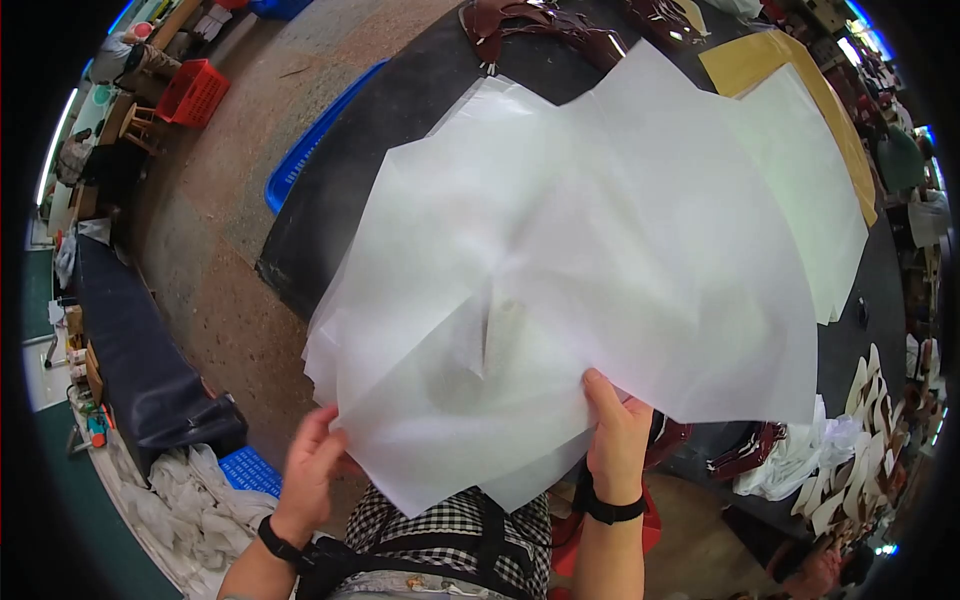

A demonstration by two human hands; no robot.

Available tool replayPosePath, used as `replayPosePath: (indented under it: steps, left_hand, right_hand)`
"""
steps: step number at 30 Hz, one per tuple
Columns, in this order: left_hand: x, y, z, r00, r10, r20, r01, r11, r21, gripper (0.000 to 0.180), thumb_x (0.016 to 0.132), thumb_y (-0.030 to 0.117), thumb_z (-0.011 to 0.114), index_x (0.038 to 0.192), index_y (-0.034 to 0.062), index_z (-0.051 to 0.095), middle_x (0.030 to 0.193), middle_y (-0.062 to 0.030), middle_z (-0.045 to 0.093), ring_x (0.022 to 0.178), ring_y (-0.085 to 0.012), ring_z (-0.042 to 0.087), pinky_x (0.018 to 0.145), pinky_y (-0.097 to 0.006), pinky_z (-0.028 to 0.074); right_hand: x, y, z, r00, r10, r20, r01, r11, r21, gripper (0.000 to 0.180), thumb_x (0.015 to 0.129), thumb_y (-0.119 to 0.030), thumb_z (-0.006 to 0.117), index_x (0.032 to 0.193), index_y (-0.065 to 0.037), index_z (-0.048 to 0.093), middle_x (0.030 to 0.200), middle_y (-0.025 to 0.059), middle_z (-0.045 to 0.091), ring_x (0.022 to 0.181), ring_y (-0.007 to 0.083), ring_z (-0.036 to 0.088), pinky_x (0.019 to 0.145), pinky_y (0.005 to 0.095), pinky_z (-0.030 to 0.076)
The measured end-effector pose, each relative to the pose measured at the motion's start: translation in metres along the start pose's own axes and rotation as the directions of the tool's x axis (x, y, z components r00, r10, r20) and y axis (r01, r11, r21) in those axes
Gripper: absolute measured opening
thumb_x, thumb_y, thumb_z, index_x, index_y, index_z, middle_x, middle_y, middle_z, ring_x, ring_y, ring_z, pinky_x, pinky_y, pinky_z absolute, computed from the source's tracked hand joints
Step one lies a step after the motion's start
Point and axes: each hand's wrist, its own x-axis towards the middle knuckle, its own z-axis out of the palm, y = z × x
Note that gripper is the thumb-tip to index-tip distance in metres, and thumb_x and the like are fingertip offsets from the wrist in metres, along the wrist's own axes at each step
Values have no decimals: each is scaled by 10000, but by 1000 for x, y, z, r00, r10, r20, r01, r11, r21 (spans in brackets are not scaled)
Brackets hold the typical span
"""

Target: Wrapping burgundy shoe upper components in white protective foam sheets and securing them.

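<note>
Black table (pixel 340 200), half-curled hands (pixel 312 465) (pixel 618 440) at sheets (pixel 560 250)

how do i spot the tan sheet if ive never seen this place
Start at the big black table, partly covered by overlapping white sheets pinched at their near edge by the right hand. Follow those sheets to the far right part of the table, where the tan sheet sticks out from beneath them. Its yellowish-brown colour sets it apart from the white ones.
</note>
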Motion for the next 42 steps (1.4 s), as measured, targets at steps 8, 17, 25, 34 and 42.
replayPosePath:
  steps: [8,17,25,34,42]
  left_hand:
    - [-6,89,61,421,543,727,-904,180,389,502,917,53,754,1401,31,625,1332,-173,661,1213,-322,645,1019,-401,522]
    - [54,38,124,532,535,657,-776,-3,631,861,825,248,878,1588,122,498,1637,-225,430,1502,-440,417,1228,-571,333]
    - [66,40,138,470,571,673,-793,-60,606,966,814,288,893,1643,127,424,1685,-246,351,1519,-449,389,1229,-604,316]
    - [80,30,134,508,546,666,-769,-61,636,981,792,261,895,1644,127,427,1668,-248,386,1486,-444,429,1227,-611,304]
    - [79,26,136,465,556,689,-798,-74,598,1013,783,245,900,1660,135,405,1697,-247,339,1514,-446,386,1244,-586,289]
  right_hand:
    - [10,-3,0,981,-78,180,143,913,-383,185,959,-115,779,1074,1,691,932,49,688,802,134,631,753,289,516]
    - [46,-46,-26,908,-22,419,182,920,-347,668,839,-38,860,1436,26,568,1324,115,682,1201,249,648,1077,379,493]
    - [95,-39,-5,972,-185,143,213,951,-222,285,938,-31,733,1210,12,659,1050,44,727,910,143,671,829,325,551]
    - [72,-44,-41,856,-515,-46,355,649,-673,435,938,-131,771,1327,-24,610,947,68,660,819,174,624,794,335,534]
    - [56,-23,-166,891,-410,-194,58,527,-848,425,937,-343,811,1117,15,669,1004,76,655,868,164,600,806,323,512]
